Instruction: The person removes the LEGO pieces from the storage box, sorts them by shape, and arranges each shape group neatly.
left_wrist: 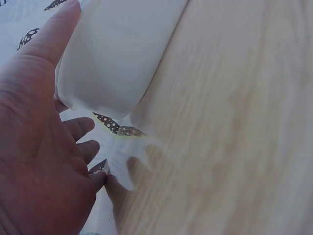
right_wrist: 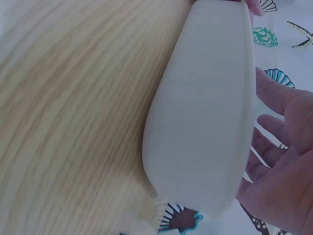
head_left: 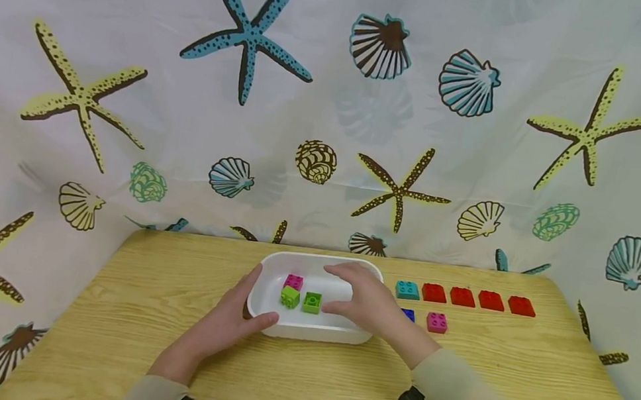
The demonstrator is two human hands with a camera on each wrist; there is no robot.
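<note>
In the head view, a white tray (head_left: 316,335) stands on the table with toy bricks in it: a pink brick (head_left: 294,281), a green brick (head_left: 289,297) on its side and another green brick (head_left: 312,302). My left hand (head_left: 224,321) holds the tray's left end, thumb over the near rim and fingers along the left side. Over the tray's right part is my right hand (head_left: 370,303), thumb and fingers spread apart, nothing between them; the thumb is close to the second green brick. Both wrist views show the tray's outer wall (left_wrist: 117,54), with the bricks hidden.
Right of the tray, a teal brick (head_left: 407,290) and several red bricks (head_left: 463,297) form a row. Nearer are a blue brick (head_left: 408,314), partly hidden by my right hand, and a pink brick (head_left: 437,322). A patterned curtain (head_left: 320,106) hangs behind the wooden table (head_left: 166,281).
</note>
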